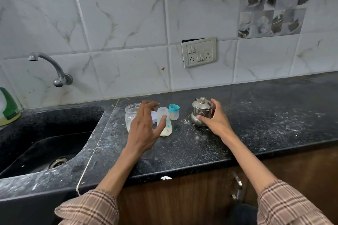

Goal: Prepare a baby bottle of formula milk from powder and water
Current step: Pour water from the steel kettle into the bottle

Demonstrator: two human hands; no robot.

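Observation:
An uncapped baby bottle [165,129] with a little white content at its bottom stands on the black counter [256,124]. My left hand [144,128] hovers just left of it, fingers spread, thumb close to the bottle's side, holding nothing. Behind the hand stands a glass jar [130,113] with white powder; a white lid [154,116] shows between jar and bottle. The bottle's teal-ringed cap [173,112] stands just behind the bottle. My right hand [214,120] is wrapped around the side of a small lidded steel pot [201,111], which rests on the counter.
A black sink [45,142] with a wall tap [54,67] lies at the left. A green-capped bottle [8,107] stands at the sink's far left corner. A socket plate [199,52] is on the tiled wall. White powder is scattered over the counter.

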